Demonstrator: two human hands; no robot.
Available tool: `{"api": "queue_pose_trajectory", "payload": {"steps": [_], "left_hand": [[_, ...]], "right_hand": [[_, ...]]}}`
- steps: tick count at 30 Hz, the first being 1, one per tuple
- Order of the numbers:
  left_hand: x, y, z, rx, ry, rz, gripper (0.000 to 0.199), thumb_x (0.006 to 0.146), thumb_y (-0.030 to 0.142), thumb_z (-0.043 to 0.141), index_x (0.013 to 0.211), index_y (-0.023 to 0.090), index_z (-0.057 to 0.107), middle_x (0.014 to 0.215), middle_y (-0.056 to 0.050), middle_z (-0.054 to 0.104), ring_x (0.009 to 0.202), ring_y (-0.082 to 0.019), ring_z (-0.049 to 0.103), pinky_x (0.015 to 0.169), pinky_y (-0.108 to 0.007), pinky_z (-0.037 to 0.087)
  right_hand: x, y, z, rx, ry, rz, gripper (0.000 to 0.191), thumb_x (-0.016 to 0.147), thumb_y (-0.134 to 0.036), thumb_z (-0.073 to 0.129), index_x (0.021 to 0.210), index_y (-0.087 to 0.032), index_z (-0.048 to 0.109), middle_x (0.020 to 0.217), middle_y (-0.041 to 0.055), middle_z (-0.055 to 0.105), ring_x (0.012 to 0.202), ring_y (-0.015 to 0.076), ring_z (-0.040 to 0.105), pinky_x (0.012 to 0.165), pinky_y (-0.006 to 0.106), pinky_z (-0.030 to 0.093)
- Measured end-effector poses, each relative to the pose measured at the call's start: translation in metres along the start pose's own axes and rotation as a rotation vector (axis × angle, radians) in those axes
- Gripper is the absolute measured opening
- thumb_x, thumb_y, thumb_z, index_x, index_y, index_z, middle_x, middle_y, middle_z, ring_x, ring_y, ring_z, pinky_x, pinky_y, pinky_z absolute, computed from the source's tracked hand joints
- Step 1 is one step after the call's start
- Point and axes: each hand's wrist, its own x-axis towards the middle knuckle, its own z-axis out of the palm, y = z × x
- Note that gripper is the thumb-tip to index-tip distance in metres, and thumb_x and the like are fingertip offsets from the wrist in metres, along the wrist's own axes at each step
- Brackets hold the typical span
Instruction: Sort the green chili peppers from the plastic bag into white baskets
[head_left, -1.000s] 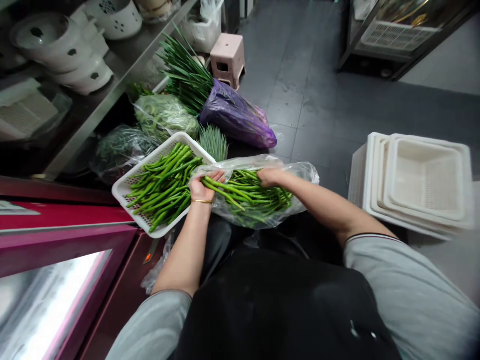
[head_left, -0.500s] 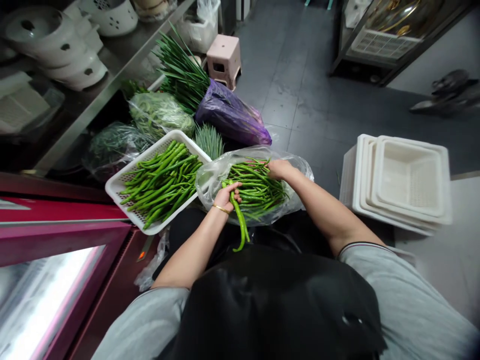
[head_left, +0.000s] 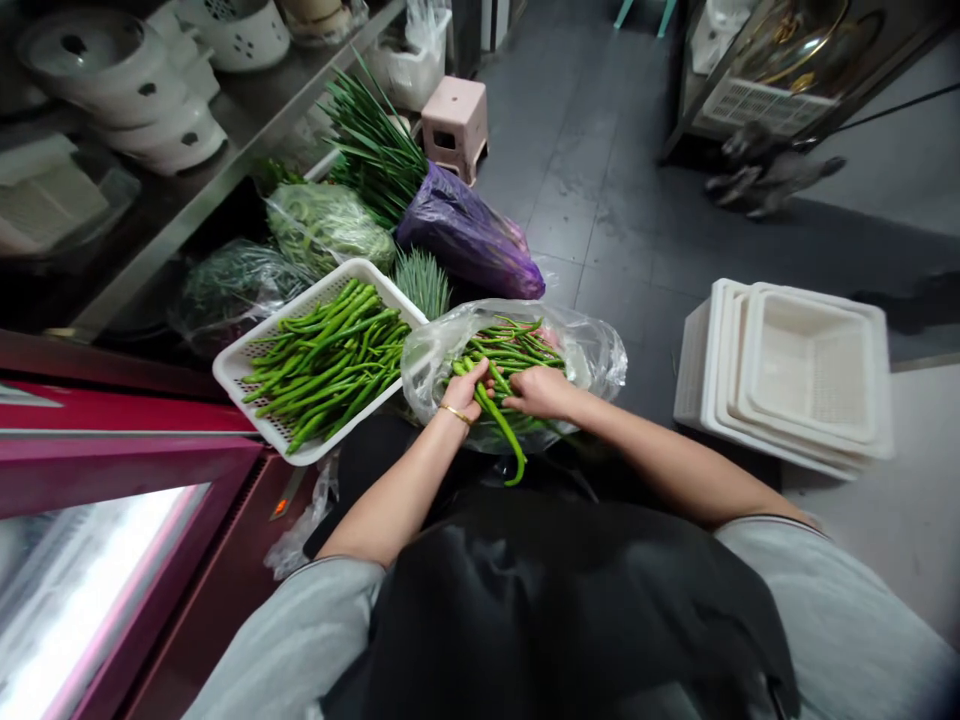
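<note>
Long green chili peppers hang from my left hand, whose fingers are closed around them. A gold bracelet circles that wrist. Close on its right is my right hand, fingers curled at a green pepper near the left fingertips; its exact grip is partly hidden. Both hands are over a clear plastic bag lying open, with more loose green peppers inside. Left of the bag, a white plastic basket holds a heap of green peppers lying mostly side by side.
Behind the basket lie a purple bag with long green leaves and a bag of pale green vegetables. A pink stool stands beyond. Stacked white baskets are on the right. A small grey animal is on the floor.
My right hand has moved from the far right of the pepper pile toward my left hand. My left hand has shifted slightly right with its peppers. The grey animal has moved left.
</note>
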Motion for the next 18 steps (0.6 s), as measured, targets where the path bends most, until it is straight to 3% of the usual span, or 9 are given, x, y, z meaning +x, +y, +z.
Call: {"api": "queue_pose_trajectory", "payload": {"steps": [2,5,7,9,12,16,18], "left_hand": [[-0.002,-0.001,-0.004,0.061,-0.052,0.005,0.014,0.077,0.020,0.072,0.080,0.008,0.066,0.058,-0.003,0.064,0.042,-0.006,0.051,0.037,-0.016,0.037],[-0.010,0.001,-0.012,0.189,-0.171,-0.030,0.016,0.075,0.022,0.071,0.080,0.007,0.069,0.054,-0.004,0.063,0.039,-0.008,0.051,0.036,-0.018,0.037],[-0.016,0.005,-0.016,0.277,-0.291,-0.039,0.021,0.073,0.025,0.071,0.082,0.006,0.071,0.055,-0.006,0.065,0.038,-0.009,0.051,0.035,-0.020,0.036],[-0.022,0.008,-0.018,0.341,-0.387,-0.032,0.024,0.070,0.026,0.071,0.083,0.005,0.072,0.057,-0.008,0.066,0.038,-0.011,0.052,0.035,-0.021,0.035],[-0.027,0.011,-0.019,0.350,-0.429,-0.009,0.022,0.070,0.026,0.067,0.079,0.007,0.070,0.056,-0.009,0.065,0.037,-0.010,0.050,0.035,-0.021,0.034],[-0.031,0.015,-0.027,0.134,-0.364,-0.028,0.014,0.077,0.023,0.058,0.071,0.012,0.064,0.056,-0.006,0.063,0.050,-0.014,0.059,0.052,-0.026,0.051],[-0.032,0.017,-0.034,0.001,-0.343,-0.053,0.011,0.077,0.020,0.056,0.071,0.014,0.060,0.066,-0.008,0.068,0.065,-0.018,0.066,0.068,-0.035,0.057]], "right_hand": [[-0.003,-0.001,0.002,0.250,-0.083,-0.053,0.040,0.086,-0.054,0.057,0.073,-0.016,0.066,0.066,0.0075,0.066,0.061,0.0184,0.060,0.059,0.029,0.046],[0.020,0.010,0.002,0.683,-0.101,0.110,0.059,0.089,-0.070,0.037,0.067,-0.019,0.056,0.047,-0.0018,0.045,0.042,0.0112,0.044,0.044,0.025,0.037],[0.040,0.016,0.000,0.850,-0.102,0.170,0.062,0.086,-0.075,0.036,0.065,-0.020,0.053,0.045,-0.0052,0.037,0.038,0.0089,0.035,0.040,0.023,0.031],[0.054,0.017,-0.003,0.904,-0.147,0.070,0.059,0.083,-0.075,0.044,0.066,-0.019,0.053,0.046,-0.0060,0.037,0.039,0.0076,0.034,0.040,0.022,0.029],[0.059,0.013,-0.007,0.758,-0.085,-0.084,0.055,0.088,-0.067,0.045,0.067,-0.017,0.056,0.053,-0.0032,0.048,0.044,0.0077,0.040,0.044,0.021,0.032],[0.065,0.013,-0.003,0.212,0.195,0.081,0.047,0.096,-0.048,0.041,0.079,-0.013,0.067,0.082,0.0089,0.068,0.072,0.0153,0.061,0.063,0.023,0.043],[0.074,0.014,0.006,-0.039,0.184,0.114,0.035,0.094,-0.039,0.048,0.099,-0.011,0.069,0.105,0.0152,0.069,0.093,0.0216,0.064,0.076,0.026,0.045]]}}
